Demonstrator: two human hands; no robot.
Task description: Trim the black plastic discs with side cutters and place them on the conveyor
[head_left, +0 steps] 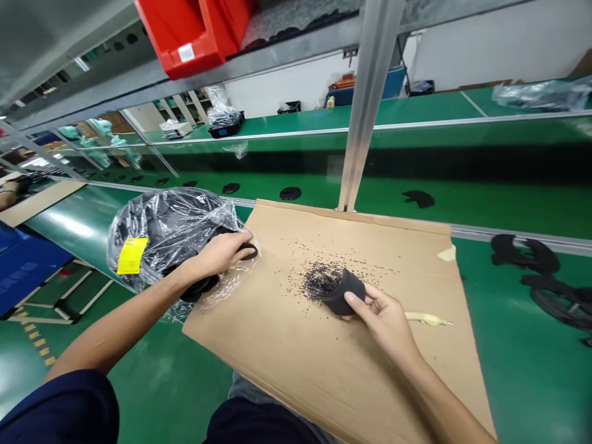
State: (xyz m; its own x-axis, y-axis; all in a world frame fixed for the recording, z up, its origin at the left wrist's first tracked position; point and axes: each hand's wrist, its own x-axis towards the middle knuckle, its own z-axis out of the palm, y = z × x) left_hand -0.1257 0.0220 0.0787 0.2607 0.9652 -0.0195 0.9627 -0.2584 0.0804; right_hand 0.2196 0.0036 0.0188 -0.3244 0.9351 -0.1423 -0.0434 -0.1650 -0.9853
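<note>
My right hand (382, 311) pinches a curved black piece (346, 292) between thumb and fingers over the cardboard sheet (287, 357). Beside that piece lies a pile of tiny black bits (319, 279), with more scattered around it. My left hand (227, 251) is at the opening of a clear plastic bag (171, 213) full of black pieces. Its fingers are closed on a black piece (248, 251) at the bag's edge. A yellow label (132, 256) is on the bag. Right of my right hand, a yellow-handled tool (428, 319) lies on the cardboard.
A metal post (365, 105) rises behind the cardboard. Black parts (525, 253) lie on the green table at the right. Several black pieces, one near the post (290, 193), rest on the green surface behind. A red bin (198, 37) is overhead.
</note>
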